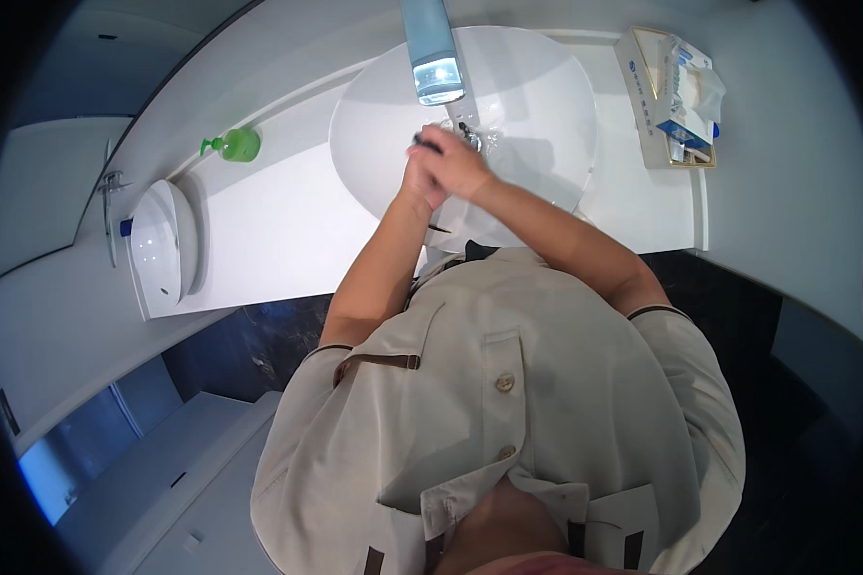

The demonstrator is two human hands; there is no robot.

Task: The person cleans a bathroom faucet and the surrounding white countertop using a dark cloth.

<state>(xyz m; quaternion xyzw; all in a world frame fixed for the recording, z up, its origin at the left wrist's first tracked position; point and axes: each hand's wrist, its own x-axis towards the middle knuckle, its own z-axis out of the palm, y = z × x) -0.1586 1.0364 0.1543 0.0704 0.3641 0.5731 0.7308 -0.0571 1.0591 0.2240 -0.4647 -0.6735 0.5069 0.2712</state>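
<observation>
Over the white oval washbasin (374, 136), both hands are pressed together below the faucet spout (431, 61). My right hand (462, 164) lies across the left, its fingers around a small dark object (428, 144) whose kind I cannot make out. Beneath it, my left hand (421, 175) is partly covered, so its fingers are mostly hidden. Water splashes show around the metal drain (476, 141), just beyond the hands. A thin dark pointed item (439, 228) shows at the basin's near side, beside my left forearm.
A green pump bottle (240, 145) stands on the white counter (280, 215) to the left. Farther left is a second white basin (160, 241) with a metal faucet (112, 188). At right, a tissue box (687, 100) sits on an open box (644, 108) against the wall.
</observation>
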